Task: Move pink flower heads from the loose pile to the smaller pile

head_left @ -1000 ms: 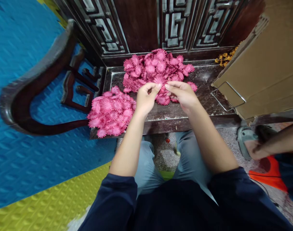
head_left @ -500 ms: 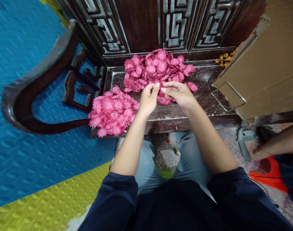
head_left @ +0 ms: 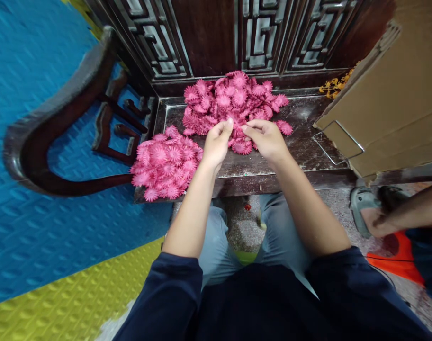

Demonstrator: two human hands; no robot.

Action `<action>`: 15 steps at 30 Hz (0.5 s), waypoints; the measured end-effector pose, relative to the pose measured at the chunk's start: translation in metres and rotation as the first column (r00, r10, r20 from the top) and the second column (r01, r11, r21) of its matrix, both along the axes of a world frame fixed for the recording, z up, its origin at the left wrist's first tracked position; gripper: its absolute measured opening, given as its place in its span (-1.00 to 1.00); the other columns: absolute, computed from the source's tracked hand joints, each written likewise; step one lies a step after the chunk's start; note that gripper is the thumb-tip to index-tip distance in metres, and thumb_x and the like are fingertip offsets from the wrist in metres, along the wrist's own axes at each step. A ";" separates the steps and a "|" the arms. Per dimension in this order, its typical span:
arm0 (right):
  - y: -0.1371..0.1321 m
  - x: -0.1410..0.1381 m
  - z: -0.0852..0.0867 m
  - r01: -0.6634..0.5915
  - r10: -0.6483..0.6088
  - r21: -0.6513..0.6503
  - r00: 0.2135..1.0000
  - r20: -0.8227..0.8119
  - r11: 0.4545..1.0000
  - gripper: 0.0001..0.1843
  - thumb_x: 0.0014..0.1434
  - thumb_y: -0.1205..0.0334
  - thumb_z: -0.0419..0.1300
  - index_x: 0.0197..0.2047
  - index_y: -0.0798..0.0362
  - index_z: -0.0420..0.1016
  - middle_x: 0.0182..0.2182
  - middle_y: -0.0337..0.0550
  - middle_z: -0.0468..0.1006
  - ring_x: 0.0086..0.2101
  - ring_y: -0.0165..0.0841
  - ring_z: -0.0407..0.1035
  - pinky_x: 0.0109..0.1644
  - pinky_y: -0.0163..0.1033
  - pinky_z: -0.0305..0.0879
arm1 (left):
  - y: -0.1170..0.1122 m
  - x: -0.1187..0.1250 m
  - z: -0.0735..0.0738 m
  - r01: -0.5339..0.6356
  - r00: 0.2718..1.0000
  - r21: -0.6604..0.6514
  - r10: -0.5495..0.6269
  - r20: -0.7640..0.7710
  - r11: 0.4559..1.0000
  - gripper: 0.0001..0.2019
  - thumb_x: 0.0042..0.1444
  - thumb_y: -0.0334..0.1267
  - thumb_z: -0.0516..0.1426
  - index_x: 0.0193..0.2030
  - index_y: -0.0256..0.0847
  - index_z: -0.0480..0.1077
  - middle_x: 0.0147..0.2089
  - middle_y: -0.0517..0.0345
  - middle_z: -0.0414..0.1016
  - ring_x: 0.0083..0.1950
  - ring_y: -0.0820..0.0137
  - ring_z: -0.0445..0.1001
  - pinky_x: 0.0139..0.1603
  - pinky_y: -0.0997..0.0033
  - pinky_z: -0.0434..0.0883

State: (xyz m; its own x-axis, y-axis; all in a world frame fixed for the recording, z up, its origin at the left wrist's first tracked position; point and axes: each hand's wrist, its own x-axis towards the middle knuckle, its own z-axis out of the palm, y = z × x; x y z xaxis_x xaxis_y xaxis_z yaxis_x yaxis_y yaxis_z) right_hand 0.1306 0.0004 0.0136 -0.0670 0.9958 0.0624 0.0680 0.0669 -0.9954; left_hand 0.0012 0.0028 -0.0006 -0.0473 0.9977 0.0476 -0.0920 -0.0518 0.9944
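Observation:
Above the dark wooden bench [head_left: 301,142], my left hand [head_left: 218,142] and my right hand [head_left: 267,139] face each other with a small gap between them. Each is closed in a pinch of thumb and fingers. A pink artificial flower [head_left: 238,129] shows between the fingertips; its outline merges with the flowers behind. Just past my hands lies a large heap of pink artificial flowers [head_left: 223,100]. A second heap of pink flowers [head_left: 166,163] sits to the left, beside my left forearm. One loose flower [head_left: 283,127] lies right of the large heap.
A curved wooden armrest [head_left: 31,156] borders the bench at left, and a carved backrest [head_left: 212,38] rises behind. A cardboard box [head_left: 390,104] with a wire handle [head_left: 338,142] stands at right. Orange-yellow decorations [head_left: 331,87] lie by it. Another person's foot [head_left: 374,220] is at lower right.
My hands have spread slightly apart, and more pink shows between the fingertips. The two flower heaps look the same.

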 end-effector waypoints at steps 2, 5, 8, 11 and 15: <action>0.000 0.000 0.001 0.006 -0.006 0.009 1.000 0.003 1.000 -0.78 0.01 0.10 0.24 -0.51 0.06 0.41 -0.54 -0.29 0.35 -0.43 -0.47 0.23 -0.29 -0.28 0.19 | 0.000 0.000 -0.001 0.015 1.000 0.019 -0.015 0.013 1.000 -0.53 -0.06 0.22 0.13 -0.49 -0.23 0.34 -0.48 0.20 0.32 -0.29 0.41 0.34 -0.19 0.40 0.29; -0.001 -0.001 0.002 -0.001 0.001 0.010 1.000 -0.006 1.000 -0.75 0.02 0.05 0.23 -0.51 0.05 0.41 -0.53 -0.28 0.34 -0.41 -0.46 0.24 -0.28 -0.27 0.20 | 0.001 0.001 -0.002 0.016 1.000 0.046 -0.017 0.018 0.999 -0.50 -0.05 0.26 0.09 -0.45 -0.22 0.37 -0.43 0.18 0.39 -0.23 0.39 0.37 -0.13 0.38 0.31; -0.002 -0.001 0.003 -0.021 0.020 -0.022 0.999 -0.034 1.000 -0.73 -0.01 -0.01 0.25 -0.49 0.02 0.42 -0.53 -0.28 0.35 -0.39 -0.45 0.26 -0.28 -0.27 0.22 | 0.001 0.002 -0.002 -0.005 1.000 0.029 0.005 0.015 1.000 -0.48 -0.07 0.28 0.09 -0.44 -0.22 0.37 -0.40 0.17 0.42 -0.18 0.37 0.39 -0.11 0.37 0.33; -0.003 0.000 0.004 -0.039 0.036 -0.051 0.997 -0.064 0.998 -0.72 -0.04 -0.03 0.28 -0.48 0.01 0.43 -0.52 -0.27 0.37 -0.38 -0.44 0.28 -0.30 -0.27 0.24 | 0.001 0.002 -0.002 -0.012 0.999 0.032 0.011 0.035 0.999 -0.49 -0.08 0.28 0.09 -0.44 -0.21 0.37 -0.39 0.16 0.43 -0.18 0.37 0.39 -0.11 0.39 0.33; -0.003 0.002 0.005 -0.046 0.039 -0.077 0.995 -0.091 0.996 -0.72 -0.04 -0.05 0.27 -0.45 0.00 0.45 -0.48 -0.26 0.41 -0.38 -0.45 0.30 -0.30 -0.28 0.27 | 0.001 0.003 -0.002 -0.009 0.997 0.031 0.006 0.078 0.999 -0.51 -0.11 0.27 0.13 -0.45 -0.20 0.37 -0.40 0.16 0.41 -0.22 0.39 0.39 -0.15 0.42 0.33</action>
